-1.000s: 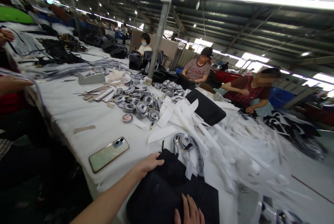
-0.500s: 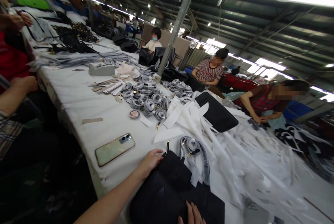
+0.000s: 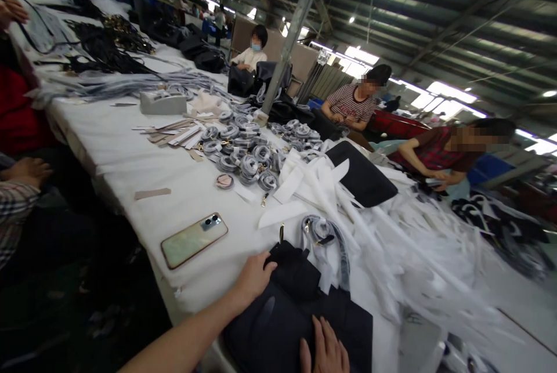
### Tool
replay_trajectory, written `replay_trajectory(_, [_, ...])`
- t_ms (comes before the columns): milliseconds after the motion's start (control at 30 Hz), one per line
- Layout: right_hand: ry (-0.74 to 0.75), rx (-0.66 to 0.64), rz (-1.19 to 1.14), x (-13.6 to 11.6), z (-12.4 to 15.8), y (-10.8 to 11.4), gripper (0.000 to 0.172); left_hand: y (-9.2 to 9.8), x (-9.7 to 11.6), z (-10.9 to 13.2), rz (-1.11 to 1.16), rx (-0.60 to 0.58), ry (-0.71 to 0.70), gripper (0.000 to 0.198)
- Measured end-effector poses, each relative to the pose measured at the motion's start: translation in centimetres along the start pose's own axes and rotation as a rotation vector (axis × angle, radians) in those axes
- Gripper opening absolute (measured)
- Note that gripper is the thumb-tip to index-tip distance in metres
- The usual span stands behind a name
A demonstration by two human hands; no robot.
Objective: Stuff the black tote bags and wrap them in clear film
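A black bag (image 3: 265,326) lies flat on the white-covered table, right in front of me. My left hand (image 3: 255,277) is at its upper left corner, thumb and fingers closed on the edge; part of the fingers is hidden. Lower down, my right hand (image 3: 326,347) lies on the bag with fingers stretched out, its wrist cut off by the frame. A small gold-and-black zipper pull (image 3: 282,232) sticks up at the bag's far end. Beside the bag rests a coiled strap (image 3: 324,234) in clear plastic.
A phone (image 3: 194,239) lies left of my left hand. Beyond it are many wrapped strap coils (image 3: 250,164), white strips (image 3: 289,184) and a black panel (image 3: 361,173). Plastic sheeting (image 3: 418,268) covers the right side. A metal post (image 3: 293,36) stands mid-table; several people work around it.
My left hand has shifted slightly, its thumb now showing over the bag's edge. The right hand has come further into view, still on the bag. The camera view has tilted down a little.
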State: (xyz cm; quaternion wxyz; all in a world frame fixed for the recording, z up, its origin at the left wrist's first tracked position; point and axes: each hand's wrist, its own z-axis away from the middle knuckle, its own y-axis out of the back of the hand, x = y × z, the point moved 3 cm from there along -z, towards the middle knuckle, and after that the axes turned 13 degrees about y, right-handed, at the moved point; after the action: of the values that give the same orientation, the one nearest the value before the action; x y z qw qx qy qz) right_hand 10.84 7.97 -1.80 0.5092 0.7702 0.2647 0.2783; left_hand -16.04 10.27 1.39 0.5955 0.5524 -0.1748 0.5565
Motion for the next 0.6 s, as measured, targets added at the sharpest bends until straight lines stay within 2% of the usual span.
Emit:
replay_trajectory(100, [0.017,-0.071,-0.016,-0.7,-0.6,1.6,0.057,0.5,1.4,1.5,-0.095,0.065,-0.093,0.038])
replay_trajectory(167, [-0.004,-0.114,-0.021,-1.1,-0.8,2.5,0.055,0.2,3.1,3.5,-0.251,0.169,-0.281,0.045])
replay_trajectory(233, [-0.032,-0.145,-0.024,-1.4,-0.8,3.0,0.053,-1.1,4.7,6.2,-0.433,0.234,-0.538,0.047])
replay_trajectory(267, [-0.045,-0.155,-0.025,-1.5,-0.7,3.1,0.051,-2.1,5.0,7.6,-0.506,0.223,-0.649,0.047])
replay_trajectory(333, [-0.06,-0.17,-0.025,-1.7,-0.6,3.3,0.049,-4.2,4.8,9.6,-0.597,0.143,-0.764,0.048])
replay_trajectory(400, [-0.051,-0.173,-0.035,-1.9,-0.4,3.4,0.047,-5.9,3.7,10.7,-0.662,0.08,-0.781,0.053])
replay_trajectory(500, [-0.032,-0.136,-0.069,-1.2,-0.1,4.0,0.045,-7.1,2.0,10.8,-0.727,0.066,-0.748,0.059])
replay_trajectory(567, [-0.139,-0.076,-0.061,0.6,0.3,4.7,0.044,-7.4,1.5,10.6,-0.758,0.084,-0.736,0.06])
replay_trajectory(600, [-0.253,-0.043,-0.048,1.9,0.6,5.1,0.046,-7.4,1.5,10.5,-0.772,0.096,-0.739,0.059])
